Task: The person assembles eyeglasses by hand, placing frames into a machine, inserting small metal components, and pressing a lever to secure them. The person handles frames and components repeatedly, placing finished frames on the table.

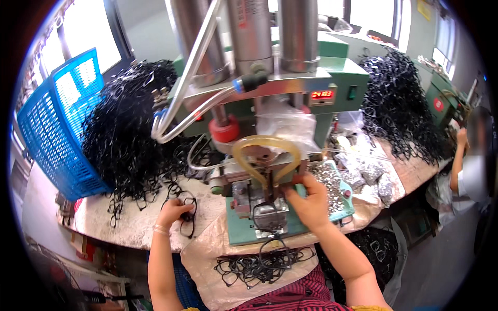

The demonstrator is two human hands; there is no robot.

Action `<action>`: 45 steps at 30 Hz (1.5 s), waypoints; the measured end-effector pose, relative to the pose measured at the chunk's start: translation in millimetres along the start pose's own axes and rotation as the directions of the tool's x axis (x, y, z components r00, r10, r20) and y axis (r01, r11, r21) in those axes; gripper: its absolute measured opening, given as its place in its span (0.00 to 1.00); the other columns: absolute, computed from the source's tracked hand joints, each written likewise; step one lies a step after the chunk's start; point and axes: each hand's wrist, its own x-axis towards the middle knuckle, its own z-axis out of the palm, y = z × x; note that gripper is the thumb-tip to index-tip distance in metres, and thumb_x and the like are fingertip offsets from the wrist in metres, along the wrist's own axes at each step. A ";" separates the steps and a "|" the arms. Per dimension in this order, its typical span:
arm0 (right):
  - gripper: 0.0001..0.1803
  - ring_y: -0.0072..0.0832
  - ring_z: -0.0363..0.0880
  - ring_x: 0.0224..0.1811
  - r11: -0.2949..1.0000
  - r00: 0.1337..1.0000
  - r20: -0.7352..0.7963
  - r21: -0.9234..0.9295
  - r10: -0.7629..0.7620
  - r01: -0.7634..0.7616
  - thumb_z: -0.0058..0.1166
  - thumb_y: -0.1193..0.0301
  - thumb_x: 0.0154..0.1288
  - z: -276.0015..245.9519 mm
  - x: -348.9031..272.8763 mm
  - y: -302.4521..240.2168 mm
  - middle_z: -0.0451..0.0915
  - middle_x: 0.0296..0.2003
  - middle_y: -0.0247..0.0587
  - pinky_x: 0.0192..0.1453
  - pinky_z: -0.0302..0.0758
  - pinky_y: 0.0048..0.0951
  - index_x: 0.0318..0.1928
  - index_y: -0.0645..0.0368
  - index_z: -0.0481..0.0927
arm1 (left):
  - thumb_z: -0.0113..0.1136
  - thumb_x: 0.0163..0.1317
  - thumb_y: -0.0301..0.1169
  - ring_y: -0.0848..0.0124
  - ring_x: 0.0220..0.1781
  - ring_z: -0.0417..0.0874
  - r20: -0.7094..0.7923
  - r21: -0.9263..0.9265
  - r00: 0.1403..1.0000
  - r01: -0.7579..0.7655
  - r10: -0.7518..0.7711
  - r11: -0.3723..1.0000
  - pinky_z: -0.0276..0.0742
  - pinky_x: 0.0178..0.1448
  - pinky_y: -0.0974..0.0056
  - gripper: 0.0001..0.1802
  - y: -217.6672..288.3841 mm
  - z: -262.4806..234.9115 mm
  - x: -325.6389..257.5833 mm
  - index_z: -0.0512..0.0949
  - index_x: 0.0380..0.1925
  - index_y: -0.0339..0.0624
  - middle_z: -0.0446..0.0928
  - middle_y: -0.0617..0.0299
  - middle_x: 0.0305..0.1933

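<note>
Over the table left of the press, my left hand [174, 211] is closed on a black glasses frame [190, 207], which hangs from its fingers. My right hand [310, 201] reaches in at the right side of the press's metal fixture [241, 199]. Its thumb and fingers are bent together, and whatever they pinch is hidden by the hand and the tooling. Another black glasses frame [266, 228] lies on the front of the fixture. A looped amber tube [267, 139] stands above it, under the press's metal cylinders [251, 39].
Big heaps of black frames rise on the left [129, 119] and right [397, 98]. A blue crate [59, 124] leans at far left. More frames [259, 269] lie on my lap cloth. A green tray [337, 199] holds small metal pieces. A person [469, 171] sits far right.
</note>
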 end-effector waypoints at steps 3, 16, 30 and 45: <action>0.15 0.25 0.80 0.41 0.988 0.997 -0.060 0.147 0.057 -0.048 0.63 0.78 0.56 19.7 -19.5 -0.1 0.81 0.36 0.38 0.50 0.75 0.27 0.46 0.64 0.79 | 0.65 0.66 0.40 0.72 0.23 0.82 0.202 -0.554 0.977 0.176 -0.073 0.814 0.73 0.19 0.71 0.14 -7.0 4.3 -20.3 0.79 0.34 0.40 0.84 0.58 0.28; 0.28 0.26 0.81 0.51 0.794 0.957 0.037 0.549 0.288 -0.261 0.61 0.79 0.61 27.6 -27.0 -45.1 0.81 0.51 0.42 0.59 0.74 0.30 0.62 0.65 0.69 | 0.60 0.63 0.37 0.41 0.35 0.80 -0.178 0.672 0.872 -0.230 0.456 0.704 0.76 0.39 0.46 0.13 0.3 21.7 5.1 0.77 0.32 0.37 0.80 0.42 0.30; 0.13 0.44 0.74 0.43 0.625 0.985 -0.060 -0.779 -0.162 0.056 0.68 0.73 0.53 -91.3 -70.0 50.2 0.78 0.33 0.43 0.49 0.71 0.43 0.39 0.61 0.82 | 0.65 0.63 0.32 0.69 0.39 0.85 -0.077 0.098 0.925 -0.365 0.373 0.926 0.77 0.45 0.67 0.13 61.4 5.0 -35.6 0.85 0.43 0.34 0.86 0.52 0.38; 0.02 0.41 0.78 0.38 0.867 0.954 -0.256 -0.499 -0.154 0.006 0.62 0.77 0.56 -73.6 -8.4 42.0 0.82 0.31 0.42 0.46 0.73 0.39 0.32 0.60 0.82 | 0.74 0.52 0.25 0.63 0.30 0.84 0.028 -0.122 -0.236 -0.965 0.971 -0.231 0.86 0.38 0.61 0.20 190.9 132.0 -157.4 0.67 0.17 0.45 0.84 0.61 0.31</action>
